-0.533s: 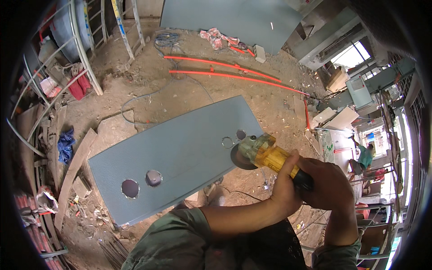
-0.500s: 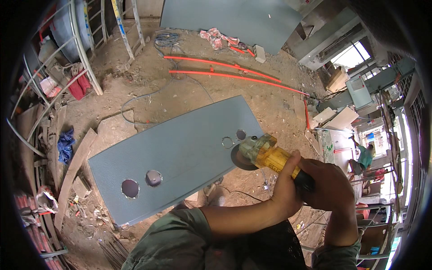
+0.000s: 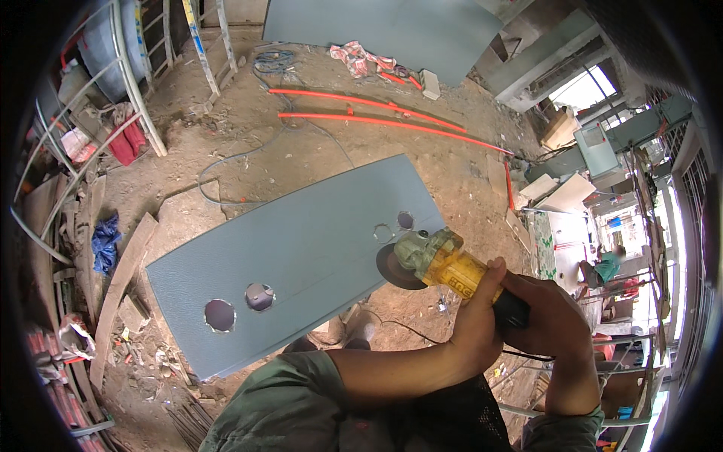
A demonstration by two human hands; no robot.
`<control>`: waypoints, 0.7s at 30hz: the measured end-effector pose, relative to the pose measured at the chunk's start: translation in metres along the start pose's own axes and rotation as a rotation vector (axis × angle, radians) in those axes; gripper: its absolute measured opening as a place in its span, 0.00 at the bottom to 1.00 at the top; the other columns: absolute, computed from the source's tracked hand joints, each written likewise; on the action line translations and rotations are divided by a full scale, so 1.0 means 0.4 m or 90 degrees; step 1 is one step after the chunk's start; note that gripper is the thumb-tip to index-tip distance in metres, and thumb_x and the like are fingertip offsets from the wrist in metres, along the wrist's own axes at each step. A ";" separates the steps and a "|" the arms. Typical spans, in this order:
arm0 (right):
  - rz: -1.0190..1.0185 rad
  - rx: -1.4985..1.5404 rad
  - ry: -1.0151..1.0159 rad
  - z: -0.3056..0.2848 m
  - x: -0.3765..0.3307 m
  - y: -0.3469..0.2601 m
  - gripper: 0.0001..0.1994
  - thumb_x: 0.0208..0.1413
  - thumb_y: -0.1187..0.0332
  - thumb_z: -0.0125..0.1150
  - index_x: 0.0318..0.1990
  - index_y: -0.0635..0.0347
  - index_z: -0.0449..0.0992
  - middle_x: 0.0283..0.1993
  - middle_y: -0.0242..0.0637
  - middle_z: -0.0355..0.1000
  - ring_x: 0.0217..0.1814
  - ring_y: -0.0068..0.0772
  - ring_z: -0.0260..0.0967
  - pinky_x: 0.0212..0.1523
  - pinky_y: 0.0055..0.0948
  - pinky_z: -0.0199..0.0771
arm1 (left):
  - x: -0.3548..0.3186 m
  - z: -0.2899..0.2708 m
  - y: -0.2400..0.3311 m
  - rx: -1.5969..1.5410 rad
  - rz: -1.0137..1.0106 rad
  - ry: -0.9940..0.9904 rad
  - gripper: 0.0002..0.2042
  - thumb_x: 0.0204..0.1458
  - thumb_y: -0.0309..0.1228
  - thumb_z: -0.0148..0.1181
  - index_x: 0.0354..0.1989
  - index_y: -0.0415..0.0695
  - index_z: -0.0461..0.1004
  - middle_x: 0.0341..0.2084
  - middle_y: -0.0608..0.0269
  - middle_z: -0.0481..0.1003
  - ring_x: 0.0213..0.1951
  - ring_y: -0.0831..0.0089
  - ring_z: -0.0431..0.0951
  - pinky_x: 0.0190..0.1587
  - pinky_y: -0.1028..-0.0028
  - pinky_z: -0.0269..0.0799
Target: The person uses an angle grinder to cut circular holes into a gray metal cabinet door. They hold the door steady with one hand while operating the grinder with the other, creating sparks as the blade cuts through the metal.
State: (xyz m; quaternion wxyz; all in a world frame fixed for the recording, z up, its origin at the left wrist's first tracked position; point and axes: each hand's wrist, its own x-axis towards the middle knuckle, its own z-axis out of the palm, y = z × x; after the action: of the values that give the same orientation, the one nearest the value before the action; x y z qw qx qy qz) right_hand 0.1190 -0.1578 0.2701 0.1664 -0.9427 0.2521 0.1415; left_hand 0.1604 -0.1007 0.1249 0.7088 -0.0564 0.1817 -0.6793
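A yellow and black angle grinder (image 3: 456,273) is held between my two hands, over the right part of a grey-blue panel (image 3: 324,226). My left hand (image 3: 479,320) is wrapped round its body, thumb on top. My right hand (image 3: 548,313) grips the black rear end. The dark round disc (image 3: 397,270) overlaps the panel's near right edge; whether it touches is unclear. Near the left end of the panel are two round holes, and at the right end are an open hole and a ring-shaped cut. A faint line runs along the near side.
Orange pipes (image 3: 392,126) and a coiled cable (image 3: 273,64) lie on the dirt floor beyond the panel. Another large grey panel (image 3: 376,30) lies at the back. Metal frames (image 3: 124,68) stand far left, near a blue bag (image 3: 106,242). A person in green (image 3: 606,265) is far right.
The grinder has shifted slightly left, its disc now lying more over the panel's near edge. Both hands keep their grip. The person at far right has lowered an arm.
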 end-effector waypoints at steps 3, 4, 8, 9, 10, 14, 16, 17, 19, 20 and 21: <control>-0.010 0.006 -0.005 0.007 -0.002 0.004 0.38 0.51 0.65 0.79 0.71 0.56 0.73 0.45 0.49 0.83 0.44 0.59 0.84 0.41 0.46 0.83 | -0.005 -0.004 0.006 0.004 0.004 -0.010 0.22 0.70 0.52 0.63 0.55 0.45 0.74 0.45 0.58 0.80 0.50 0.66 0.83 0.59 0.62 0.79; -0.002 0.008 -0.005 0.010 -0.002 0.002 0.38 0.50 0.65 0.79 0.71 0.55 0.73 0.45 0.49 0.83 0.44 0.59 0.84 0.42 0.46 0.83 | -0.007 -0.004 0.008 0.006 0.004 -0.013 0.22 0.71 0.52 0.63 0.55 0.44 0.74 0.45 0.59 0.80 0.50 0.66 0.83 0.59 0.62 0.79; 0.015 0.007 -0.001 0.014 0.001 -0.012 0.38 0.50 0.65 0.79 0.71 0.54 0.73 0.46 0.48 0.83 0.45 0.59 0.84 0.43 0.47 0.83 | -0.014 0.001 0.019 0.010 0.003 -0.003 0.21 0.71 0.51 0.62 0.55 0.44 0.73 0.45 0.59 0.80 0.50 0.66 0.83 0.59 0.62 0.79; 0.015 0.005 0.002 0.015 0.004 -0.015 0.37 0.50 0.64 0.79 0.71 0.54 0.73 0.46 0.48 0.83 0.45 0.59 0.84 0.44 0.47 0.83 | -0.015 0.000 0.022 0.007 0.003 -0.003 0.21 0.71 0.51 0.62 0.55 0.44 0.73 0.45 0.59 0.80 0.50 0.66 0.83 0.59 0.62 0.79; 0.021 0.004 -0.005 0.015 0.006 -0.019 0.37 0.50 0.64 0.78 0.71 0.54 0.74 0.46 0.48 0.83 0.45 0.59 0.84 0.44 0.47 0.83 | -0.016 -0.001 0.025 0.005 0.002 -0.003 0.21 0.71 0.51 0.63 0.56 0.45 0.73 0.45 0.59 0.80 0.50 0.66 0.83 0.59 0.62 0.80; 0.034 -0.002 -0.014 0.015 0.009 -0.030 0.36 0.50 0.64 0.78 0.69 0.53 0.75 0.46 0.48 0.84 0.46 0.59 0.84 0.45 0.47 0.83 | -0.018 -0.005 0.027 0.001 0.003 0.006 0.22 0.70 0.51 0.64 0.56 0.45 0.73 0.45 0.59 0.80 0.50 0.66 0.83 0.59 0.63 0.80; 0.036 -0.005 -0.013 0.017 0.009 -0.032 0.36 0.50 0.64 0.78 0.69 0.53 0.75 0.46 0.48 0.84 0.46 0.59 0.84 0.45 0.47 0.83 | -0.020 -0.004 0.027 0.007 0.008 0.011 0.22 0.70 0.52 0.64 0.56 0.45 0.73 0.45 0.59 0.80 0.50 0.66 0.82 0.60 0.63 0.79; 0.036 -0.006 -0.015 0.017 0.011 -0.034 0.36 0.50 0.64 0.78 0.69 0.53 0.75 0.46 0.48 0.84 0.46 0.59 0.84 0.45 0.48 0.83 | -0.021 -0.004 0.029 0.006 0.006 0.004 0.22 0.70 0.52 0.64 0.56 0.46 0.73 0.46 0.59 0.79 0.51 0.66 0.82 0.60 0.63 0.79; 0.033 -0.012 -0.014 0.018 0.013 -0.037 0.36 0.50 0.64 0.78 0.70 0.53 0.74 0.46 0.48 0.84 0.46 0.59 0.84 0.44 0.48 0.83 | -0.021 -0.006 0.032 0.003 0.002 -0.011 0.23 0.70 0.52 0.64 0.57 0.46 0.73 0.46 0.60 0.79 0.52 0.67 0.82 0.61 0.62 0.78; 0.029 -0.016 -0.012 0.019 0.013 -0.037 0.37 0.50 0.64 0.78 0.70 0.53 0.74 0.46 0.48 0.84 0.46 0.59 0.84 0.44 0.48 0.83 | -0.021 -0.008 0.034 0.006 -0.002 -0.018 0.23 0.70 0.52 0.64 0.57 0.46 0.73 0.46 0.60 0.79 0.52 0.67 0.81 0.61 0.62 0.78; 0.025 -0.020 -0.010 0.020 0.013 -0.037 0.37 0.50 0.65 0.77 0.70 0.53 0.74 0.46 0.48 0.84 0.46 0.59 0.84 0.44 0.48 0.83 | -0.022 -0.010 0.035 0.008 -0.006 -0.024 0.23 0.70 0.52 0.64 0.57 0.46 0.73 0.46 0.60 0.79 0.52 0.67 0.81 0.61 0.62 0.78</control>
State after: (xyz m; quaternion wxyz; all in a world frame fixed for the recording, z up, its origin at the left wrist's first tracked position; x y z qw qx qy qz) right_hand 0.1297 -0.1449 0.2645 0.1506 -0.9389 0.2671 0.1564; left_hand 0.1724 -0.0906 0.1183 0.7093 -0.0655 0.1637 -0.6825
